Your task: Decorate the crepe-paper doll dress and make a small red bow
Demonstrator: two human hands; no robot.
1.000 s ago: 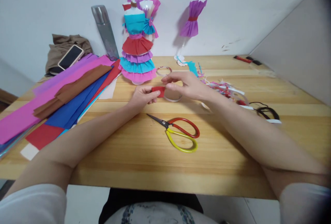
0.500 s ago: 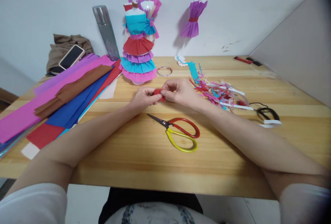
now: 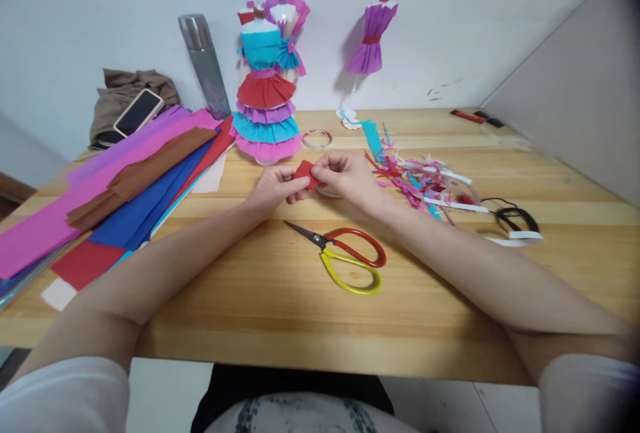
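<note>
Between my hands, a small piece of red crepe paper (image 3: 305,173) is held above the table. My left hand (image 3: 277,186) pinches its left side, thumb on top. On its right edge, the thumb and fingers of my right hand (image 3: 344,178) are closed. Part of a tape roll (image 3: 329,193) shows under my right hand. Nearer to me lie scissors (image 3: 325,246) with one red and one yellow handle, the tip pointing left. Just behind my hands stands a small dress form (image 3: 267,99) in tiered blue, red, purple and pink paper.
Coloured paper sheets (image 3: 145,179) fan out at the left, with a phone (image 3: 139,113) and a grey flask (image 3: 206,63) behind. Paper scraps (image 3: 415,179) and a black cord (image 3: 517,219) lie to the right. A purple-dressed form (image 3: 371,39) stands by the wall.
The red paper is tilted up and shows more of its face now. A tape roll has come into sight beneath my right hand. The scissors have stayed put.
</note>
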